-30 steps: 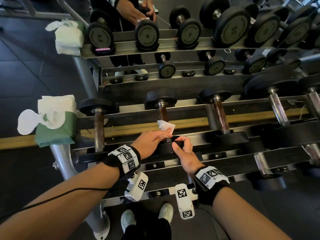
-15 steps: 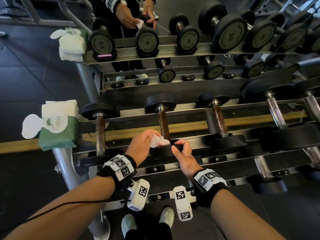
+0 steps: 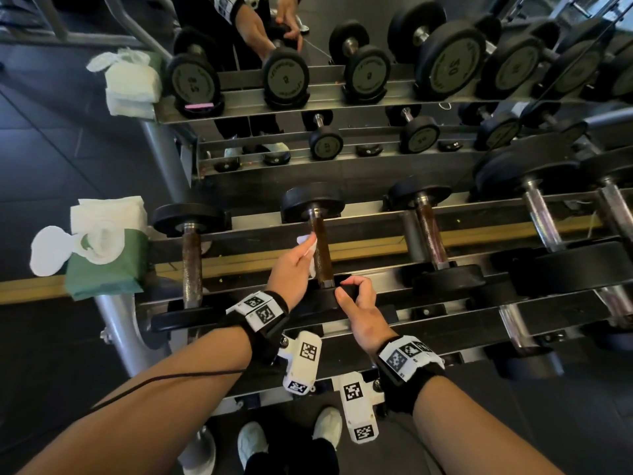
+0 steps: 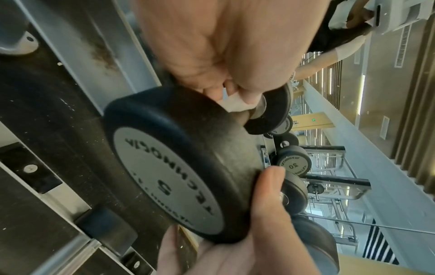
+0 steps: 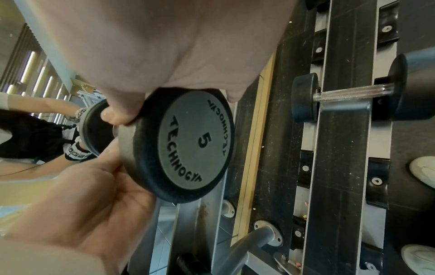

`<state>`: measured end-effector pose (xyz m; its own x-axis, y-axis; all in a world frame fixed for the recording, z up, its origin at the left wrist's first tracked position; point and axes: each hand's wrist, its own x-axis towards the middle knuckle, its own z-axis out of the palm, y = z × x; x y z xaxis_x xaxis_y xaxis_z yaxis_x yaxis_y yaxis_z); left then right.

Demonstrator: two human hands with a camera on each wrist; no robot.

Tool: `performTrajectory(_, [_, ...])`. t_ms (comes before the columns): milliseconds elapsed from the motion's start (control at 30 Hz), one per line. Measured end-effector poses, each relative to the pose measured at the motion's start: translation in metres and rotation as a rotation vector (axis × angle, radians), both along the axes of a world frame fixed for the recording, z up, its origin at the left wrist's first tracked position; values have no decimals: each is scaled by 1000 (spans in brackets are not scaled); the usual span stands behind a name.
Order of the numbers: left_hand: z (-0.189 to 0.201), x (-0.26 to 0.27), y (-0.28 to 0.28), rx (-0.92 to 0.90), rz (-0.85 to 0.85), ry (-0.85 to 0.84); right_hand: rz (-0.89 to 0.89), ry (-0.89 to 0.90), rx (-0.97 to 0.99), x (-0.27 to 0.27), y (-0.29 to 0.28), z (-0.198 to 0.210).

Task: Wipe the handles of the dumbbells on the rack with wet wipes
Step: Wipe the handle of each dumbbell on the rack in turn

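A small black dumbbell marked 5 lies on the rack (image 3: 455, 221), second from the left, with a rusty brown handle (image 3: 322, 258). My left hand (image 3: 306, 250) pinches a white wet wipe (image 3: 307, 242) against the left side of that handle, about halfway along. In the left wrist view the wipe (image 4: 236, 105) shows between my fingers, behind the near head (image 4: 169, 167). My right hand (image 3: 352, 286) grips the rim of the near head (image 5: 195, 145), thumb on one side and fingers curled over the top.
A green pack of wet wipes (image 3: 102, 258) with its lid open sits on the rack's left end. More dumbbells lie to the left (image 3: 191, 265) and right (image 3: 430, 238). A mirror behind seems to repeat the rack. My shoes (image 3: 253, 440) stand below.
My left hand slid the wipe down to the near end of the handle, then back up towards the middle. My right hand kept its grip on the near head.
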<state>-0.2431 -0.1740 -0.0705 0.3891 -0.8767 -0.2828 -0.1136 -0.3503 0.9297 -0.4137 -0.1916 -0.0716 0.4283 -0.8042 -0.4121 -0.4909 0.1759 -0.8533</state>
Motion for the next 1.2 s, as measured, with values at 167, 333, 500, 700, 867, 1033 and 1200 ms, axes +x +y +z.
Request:
performTrajectory(167, [-1,10,20,31,-130,112,-1,-26,13,1,1,0])
performTrajectory(333, [5,26,5,44,139,220,6,-22,21,1,1,2])
performTrajectory(500, [8,15,-21,40,213,289,-6,3,6,2,1,2])
performTrajectory(700, [1,20,8,86,43,213,7,-17,21,-1,0,2])
performTrajectory(867, [5,24,1,100,255,464,16,-8,34,-1,0,3])
performTrajectory(1033, [15,16,-33,9,404,787,1,5,12,1,0,3])
performTrajectory(1200, [12,10,-32,13,341,575,1,-1,8,2,0,2])
